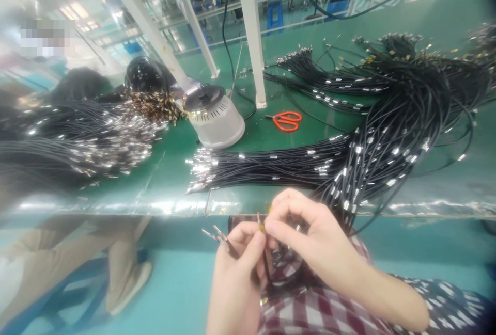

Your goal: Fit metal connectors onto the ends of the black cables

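Observation:
My left hand (241,265) is closed around several black cables, whose stripped ends (217,236) poke out to its left. Thumb and forefinger of that hand pinch one cable end (260,220) with a bare coppery tip and a small brass-coloured piece below it. My right hand (306,226) has its fingertips pinched together right beside this tip; what lies between them is hidden, though a bit of yellow shows behind. Below the hands, dark cable loops (284,268) hang over my lap, partly covered by the right forearm.
A green workbench (253,139) carries a large black cable bundle (387,118) with white tags, orange-handled scissors (285,121) and a grey-white round device (219,121). More cables (96,144) lie to the left, near a seated person's legs (120,268). A white post (250,30) rises from the bench.

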### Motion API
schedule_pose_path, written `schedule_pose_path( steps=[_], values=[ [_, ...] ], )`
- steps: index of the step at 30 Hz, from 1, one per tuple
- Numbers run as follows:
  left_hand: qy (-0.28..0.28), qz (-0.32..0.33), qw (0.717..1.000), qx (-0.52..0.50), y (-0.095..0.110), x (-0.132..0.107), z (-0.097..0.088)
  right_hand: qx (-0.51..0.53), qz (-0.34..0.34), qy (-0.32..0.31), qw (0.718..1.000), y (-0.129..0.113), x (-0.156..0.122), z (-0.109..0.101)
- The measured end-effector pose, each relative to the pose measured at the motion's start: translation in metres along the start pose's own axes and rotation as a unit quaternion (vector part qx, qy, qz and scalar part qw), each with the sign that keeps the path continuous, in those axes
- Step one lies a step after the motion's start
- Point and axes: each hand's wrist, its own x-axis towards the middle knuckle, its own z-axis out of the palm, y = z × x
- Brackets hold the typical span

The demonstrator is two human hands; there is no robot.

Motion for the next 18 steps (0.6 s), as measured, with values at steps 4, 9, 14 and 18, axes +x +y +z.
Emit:
schedule_pose_path(
  steps=[4,9,14,18],
  values=[
    [-0.005,0.004,1.0,-0.009,-0.003,-0.001,0.004,0.018,0.033,-0.01,0.999,0.0,0.002,-0.002],
    [-0.014,0.04,0.999,0.026,-0.006,0.001,0.003,0.062,0.051,-0.059,0.995,0.007,0.007,-0.006],
    [-0.021,0.035,0.998,0.047,-0.006,0.003,0.002,0.053,0.009,-0.056,0.997,0.011,0.01,-0.005],
    [-0.013,0.036,0.998,0.044,-0.004,0.003,0.0,0.031,0.0,-0.058,0.998,0.006,0.006,-0.004]
  ],
)
